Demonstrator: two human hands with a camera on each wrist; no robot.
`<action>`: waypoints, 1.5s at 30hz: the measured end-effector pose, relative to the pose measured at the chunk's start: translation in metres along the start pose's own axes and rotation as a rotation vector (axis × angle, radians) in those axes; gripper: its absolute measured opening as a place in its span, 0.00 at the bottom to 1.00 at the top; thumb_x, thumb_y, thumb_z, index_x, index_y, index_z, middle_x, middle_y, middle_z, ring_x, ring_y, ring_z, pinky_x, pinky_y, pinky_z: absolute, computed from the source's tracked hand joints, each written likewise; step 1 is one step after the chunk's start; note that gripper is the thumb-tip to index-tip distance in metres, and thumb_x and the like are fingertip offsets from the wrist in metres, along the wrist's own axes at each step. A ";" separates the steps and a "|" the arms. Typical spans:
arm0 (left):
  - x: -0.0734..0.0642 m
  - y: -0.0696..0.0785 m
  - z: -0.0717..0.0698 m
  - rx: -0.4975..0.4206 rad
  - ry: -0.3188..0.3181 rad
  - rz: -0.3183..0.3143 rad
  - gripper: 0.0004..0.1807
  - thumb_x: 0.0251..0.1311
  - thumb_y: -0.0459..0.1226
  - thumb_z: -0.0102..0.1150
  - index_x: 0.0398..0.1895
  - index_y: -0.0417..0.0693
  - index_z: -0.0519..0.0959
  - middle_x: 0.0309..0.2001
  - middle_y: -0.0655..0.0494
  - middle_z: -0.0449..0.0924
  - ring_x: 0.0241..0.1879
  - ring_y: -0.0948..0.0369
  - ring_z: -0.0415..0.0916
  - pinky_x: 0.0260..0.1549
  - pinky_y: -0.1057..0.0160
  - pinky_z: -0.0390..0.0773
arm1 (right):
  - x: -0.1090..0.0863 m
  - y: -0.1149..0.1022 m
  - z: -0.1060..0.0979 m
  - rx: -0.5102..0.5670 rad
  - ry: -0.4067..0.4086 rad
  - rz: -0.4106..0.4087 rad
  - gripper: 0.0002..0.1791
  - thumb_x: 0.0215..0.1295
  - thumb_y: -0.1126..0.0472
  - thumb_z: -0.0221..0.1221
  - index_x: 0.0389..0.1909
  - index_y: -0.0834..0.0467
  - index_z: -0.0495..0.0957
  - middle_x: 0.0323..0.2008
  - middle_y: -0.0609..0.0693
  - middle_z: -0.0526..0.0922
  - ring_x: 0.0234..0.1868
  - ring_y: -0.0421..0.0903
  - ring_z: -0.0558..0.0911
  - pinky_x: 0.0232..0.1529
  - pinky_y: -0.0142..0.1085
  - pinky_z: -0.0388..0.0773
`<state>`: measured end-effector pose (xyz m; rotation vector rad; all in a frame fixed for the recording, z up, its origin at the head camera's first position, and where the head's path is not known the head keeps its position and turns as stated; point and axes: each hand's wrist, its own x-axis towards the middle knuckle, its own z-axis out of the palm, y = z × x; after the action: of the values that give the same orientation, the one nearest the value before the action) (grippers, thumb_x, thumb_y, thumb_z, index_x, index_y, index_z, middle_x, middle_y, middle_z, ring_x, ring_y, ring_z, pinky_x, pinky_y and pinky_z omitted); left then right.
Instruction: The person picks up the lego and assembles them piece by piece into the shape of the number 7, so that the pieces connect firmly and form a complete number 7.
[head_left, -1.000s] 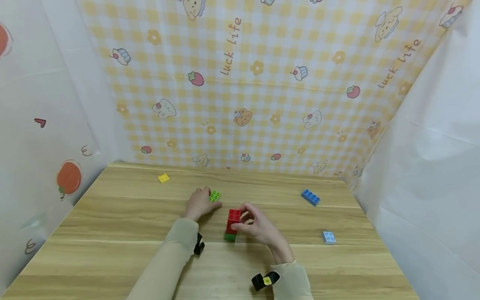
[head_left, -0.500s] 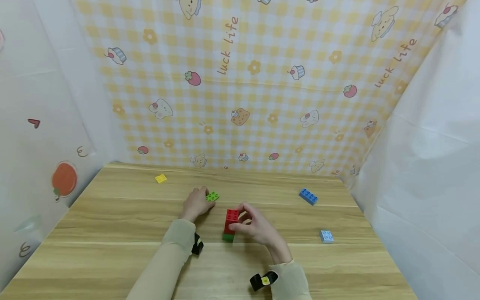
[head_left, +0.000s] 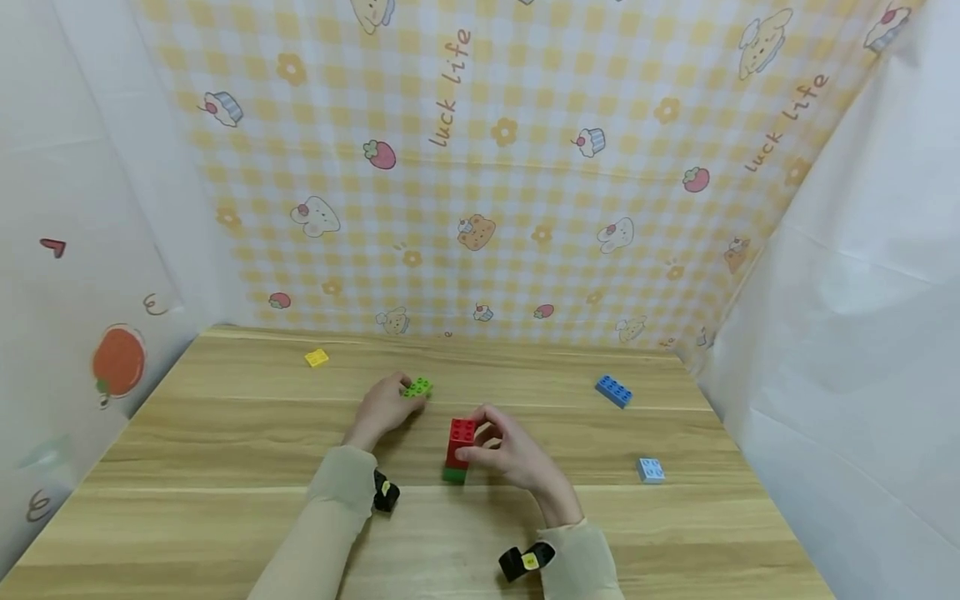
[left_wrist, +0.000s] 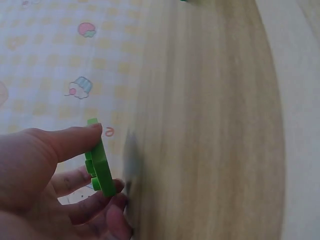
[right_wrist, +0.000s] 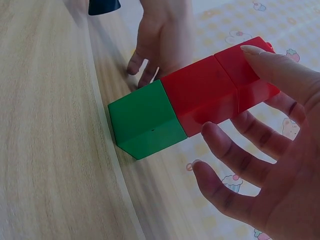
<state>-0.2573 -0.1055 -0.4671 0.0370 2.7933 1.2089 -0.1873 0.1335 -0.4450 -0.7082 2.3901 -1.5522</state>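
One small yellow piece [head_left: 317, 357] lies at the back left of the wood-grained tabletop [head_left: 427, 542], a long blue brick [head_left: 614, 391] at the back right, and a squarish pale blue brick [head_left: 650, 471] nearer on the right, all well apart from the hands. Behind rises a creased, yellow-and-white checked cloth [head_left: 450, 192] printed with cupcakes and strawberries; plain white sheeting [head_left: 847, 292] hangs on the right. Between the hands stands an upright stack [head_left: 461, 443], two glossy red blocks over a green one, its flat faces smooth. The right hand [head_left: 521, 454] pinches its upper red part. The left hand [head_left: 386, 406] holds a thin, studded lime plate [left_wrist: 104, 172] between thumb and fingers (the studs face the palm), partly covering it from above.
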 end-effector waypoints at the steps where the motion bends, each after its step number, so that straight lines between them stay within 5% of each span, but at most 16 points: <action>1: -0.001 0.000 -0.001 -0.016 -0.003 0.001 0.24 0.63 0.45 0.62 0.55 0.38 0.74 0.49 0.41 0.77 0.45 0.49 0.73 0.44 0.49 0.72 | 0.000 0.000 0.000 0.001 0.002 0.007 0.15 0.62 0.60 0.67 0.47 0.51 0.74 0.45 0.50 0.79 0.43 0.49 0.78 0.38 0.40 0.75; 11: -0.013 0.002 -0.008 -0.101 -0.020 0.014 0.22 0.64 0.45 0.62 0.55 0.40 0.73 0.50 0.40 0.76 0.42 0.51 0.74 0.34 0.58 0.76 | -0.008 -0.036 -0.001 0.024 -0.011 0.014 0.14 0.62 0.66 0.65 0.46 0.57 0.75 0.45 0.56 0.78 0.44 0.54 0.78 0.39 0.39 0.75; 20: -0.025 0.006 -0.013 -0.112 -0.020 0.066 0.22 0.66 0.45 0.60 0.58 0.42 0.73 0.53 0.41 0.76 0.49 0.48 0.74 0.45 0.47 0.74 | -0.008 -0.036 -0.001 0.036 -0.016 0.023 0.14 0.62 0.67 0.65 0.47 0.57 0.75 0.46 0.57 0.78 0.45 0.54 0.77 0.39 0.40 0.74; 32: -0.038 0.020 -0.024 -0.154 -0.061 0.161 0.24 0.65 0.48 0.61 0.58 0.45 0.74 0.52 0.46 0.76 0.51 0.50 0.73 0.48 0.47 0.74 | -0.009 -0.036 -0.003 0.028 -0.010 0.028 0.14 0.63 0.66 0.65 0.48 0.57 0.75 0.44 0.51 0.79 0.45 0.53 0.77 0.40 0.40 0.74; 45: -0.061 0.041 -0.039 -0.168 -0.131 0.245 0.25 0.64 0.46 0.63 0.61 0.46 0.73 0.49 0.51 0.77 0.45 0.55 0.75 0.38 0.57 0.78 | -0.009 -0.038 -0.005 0.023 -0.014 0.019 0.15 0.63 0.66 0.65 0.48 0.60 0.75 0.45 0.53 0.78 0.45 0.53 0.77 0.40 0.40 0.75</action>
<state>-0.2011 -0.1093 -0.4057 0.4399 2.6226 1.4325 -0.1710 0.1296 -0.4097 -0.6876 2.3578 -1.5592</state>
